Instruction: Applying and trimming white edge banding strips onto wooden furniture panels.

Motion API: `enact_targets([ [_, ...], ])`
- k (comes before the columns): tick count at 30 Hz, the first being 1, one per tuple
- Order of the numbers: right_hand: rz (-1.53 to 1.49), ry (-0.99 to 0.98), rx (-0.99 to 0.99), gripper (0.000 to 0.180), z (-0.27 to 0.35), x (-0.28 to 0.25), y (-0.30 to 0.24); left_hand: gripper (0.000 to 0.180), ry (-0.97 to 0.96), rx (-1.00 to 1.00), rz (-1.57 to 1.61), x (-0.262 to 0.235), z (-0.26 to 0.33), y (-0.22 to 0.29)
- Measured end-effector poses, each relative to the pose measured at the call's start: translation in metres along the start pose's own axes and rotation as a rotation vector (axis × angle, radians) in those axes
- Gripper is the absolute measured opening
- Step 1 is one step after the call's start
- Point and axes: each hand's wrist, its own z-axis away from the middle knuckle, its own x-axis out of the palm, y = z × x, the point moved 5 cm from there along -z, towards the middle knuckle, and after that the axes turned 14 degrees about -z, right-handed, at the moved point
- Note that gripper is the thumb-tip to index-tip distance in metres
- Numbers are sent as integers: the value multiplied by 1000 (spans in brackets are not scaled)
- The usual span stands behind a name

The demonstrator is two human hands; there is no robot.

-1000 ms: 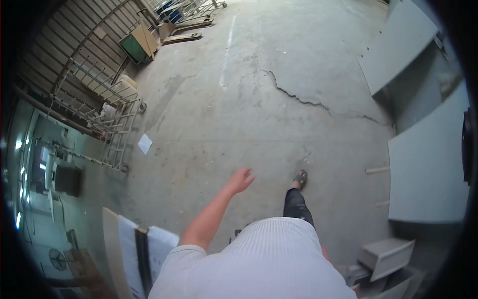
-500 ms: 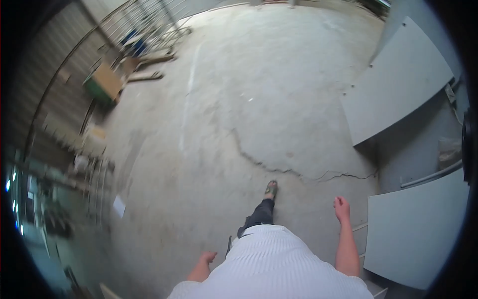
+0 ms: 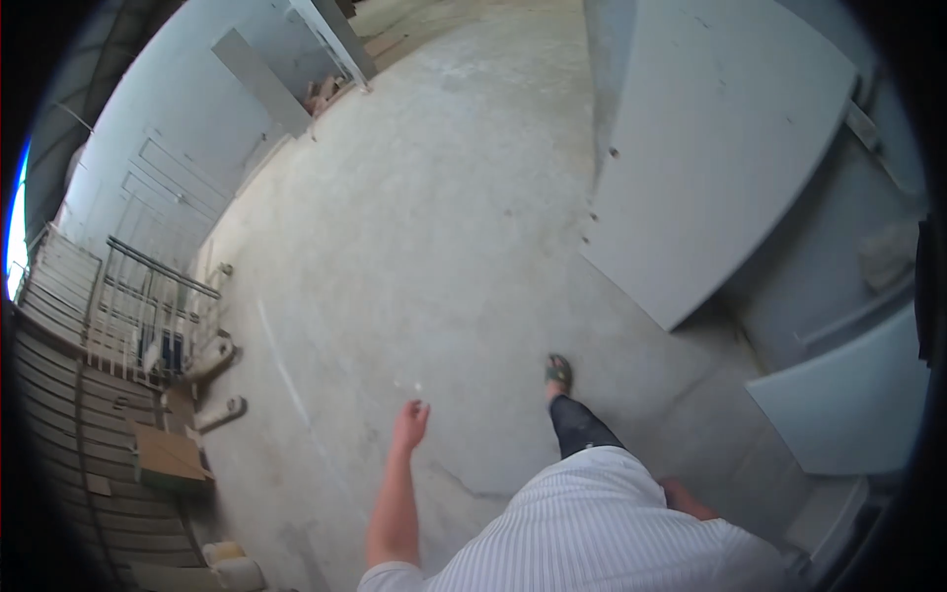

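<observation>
I am walking over a bare concrete floor point(image 3: 434, 227). My left hand point(image 3: 409, 424) swings out in front of me with the fingers loosely apart, holding nothing and touching nothing. My right hand point(image 3: 681, 496) hangs by my hip, and my white ribbed shirt point(image 3: 602, 533) hides most of it, fingers included. One foot in a sandal point(image 3: 559, 372) is stepped forward on the floor, with a dark trouser leg above it.
Large grey panels point(image 3: 710, 168) lean against the wall on the right, with another panel point(image 3: 848, 395) lower down. On the left are metal railings point(image 3: 148, 306), pale rolls point(image 3: 222, 350) and a cardboard box point(image 3: 168, 459). A thin crack point(image 3: 473, 483) runs through the concrete near me.
The view has swung round as I walk. My left arm has come forward and up, while my right hand has dropped back beside my hip. The panels now stand closer on the right.
</observation>
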Motion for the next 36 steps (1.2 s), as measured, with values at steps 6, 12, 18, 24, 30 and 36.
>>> enact_targets([
  [6,562,243,143,41,-367,-26,-307,59,-448,-123,-47,15,-172,61],
  [12,185,413,-401,41,-630,-44,-717,59,-763,-138,-436,-16,-340,63],
  [18,270,522,-168,35,-784,-82,-830,52,-547,-141,-709,-112,-735,126],
  [24,338,460,233,33,-817,-115,-794,40,-133,367,-347,-245,-1075,513],
  [30,-31,631,616,25,-926,-184,-755,33,-220,524,-61,-241,-1306,781],
  [36,114,706,158,35,-1162,-322,-1035,50,-698,426,-489,-151,-1393,826],
])
